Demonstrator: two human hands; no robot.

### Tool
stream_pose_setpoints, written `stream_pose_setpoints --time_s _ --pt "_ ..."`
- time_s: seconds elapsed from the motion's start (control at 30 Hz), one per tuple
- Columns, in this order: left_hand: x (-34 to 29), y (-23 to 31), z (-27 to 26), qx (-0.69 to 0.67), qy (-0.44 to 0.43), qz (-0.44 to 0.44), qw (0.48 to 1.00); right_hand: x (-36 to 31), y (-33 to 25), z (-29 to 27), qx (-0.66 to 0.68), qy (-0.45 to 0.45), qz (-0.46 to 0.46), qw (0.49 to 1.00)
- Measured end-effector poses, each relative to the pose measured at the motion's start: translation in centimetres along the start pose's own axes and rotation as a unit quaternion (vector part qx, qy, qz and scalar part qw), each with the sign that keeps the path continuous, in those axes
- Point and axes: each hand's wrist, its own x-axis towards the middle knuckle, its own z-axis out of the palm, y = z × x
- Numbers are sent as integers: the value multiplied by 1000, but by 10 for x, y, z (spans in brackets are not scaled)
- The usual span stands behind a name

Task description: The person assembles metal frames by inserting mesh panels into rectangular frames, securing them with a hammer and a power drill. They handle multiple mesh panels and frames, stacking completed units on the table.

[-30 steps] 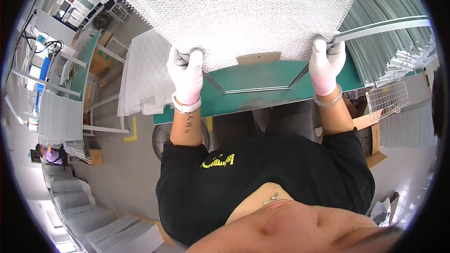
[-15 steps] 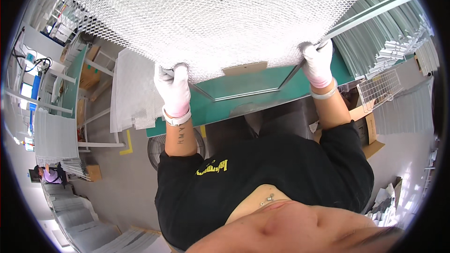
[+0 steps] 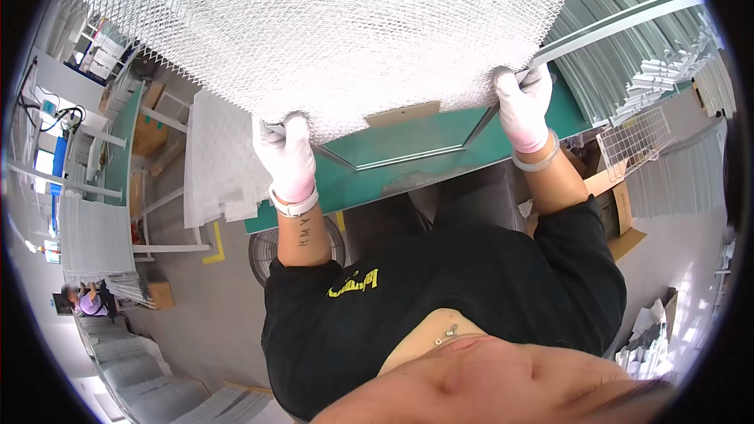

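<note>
- left hand [image 3: 284, 161]: white glove, thumb and fingers closed on the near edge of the mesh sheet, toward its left
- right hand [image 3: 522, 114]: white glove, closed on the same edge toward its right; a pale metal bar [image 3: 620, 30] reaches away to the right from beside these fingers, contact cannot be told
- mesh sheet [image 3: 353, 39]: white and wide, held above the table and extending away from the person, its far edge out of view; a tan strip [image 3: 402, 115] shows at its near edge
- change: over the last half second the sheet and right hand have shifted a little to the left, baring more of the stacked strips; both grips remain, so the sheet appears to be moving as one piece, steered from its near edge
- dark frame [image 3: 410, 159]: partly hidden below the sheet; whether the fingers also grasp it cannot be told
- green table [image 3: 338, 192]: beneath the frame
- left of the table: loose mesh stack [image 3: 220, 161], with a floor fan [image 3: 261, 255] partly behind the left forearm
- right of the table: stacked strips [image 3: 628, 39], a wire basket [image 3: 635, 141]
- far left: pale sheet stack [image 3: 94, 232], a co-worker [image 3: 93, 302]
</note>
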Motion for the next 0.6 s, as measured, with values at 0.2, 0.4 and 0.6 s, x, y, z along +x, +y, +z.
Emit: stream_pose_setpoints --time_s 0.2,0.4,0.6 --pt "-6 -25 -9 33 -19 -39 999 0 17 -4 -19 -12 35 999" --pt "-19 -27 -18 39 -18 -54 998 3 21 -8 -107 52 38 992" --pt "-22 -28 -16 15 -40 -14 999 -5 22 -4 -209 70 -94 971"
